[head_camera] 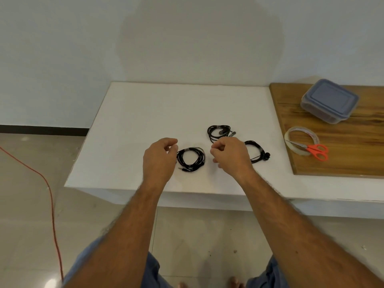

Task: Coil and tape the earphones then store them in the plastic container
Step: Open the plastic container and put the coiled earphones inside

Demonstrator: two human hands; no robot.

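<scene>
1. My left hand (159,157) hovers over the white table (135,121), near its front edge, with the fingers loosely curled; I see nothing held in them.
2. My right hand (230,155) is beside it, also above the table, the fingers curled inward. I cannot tell if they pinch something small, such as a piece of tape.
3. Between my two hands lies one coil of black earphones (191,159) flat on the table, with its metal plug pointing to the left at the front of the coil. My left hand is just beside this coil, at its left side.
4. A second coil (218,133) lies further back, toward the middle of the table, just behind my right hand.
5. A third coil (257,152) lies to the right of my right hand, partly hidden by it, with an earbud at its right end.
6. At the right side of the table there is a wooden board (342,159).
7. On the far part of this board stands the plastic container (329,100), with its blue lid closed on it.
8. Nearer on the board lies a roll of clear tape (301,135), and red-handled scissors (311,149) rest across it.
9. The container is well apart from all three coils.
</scene>
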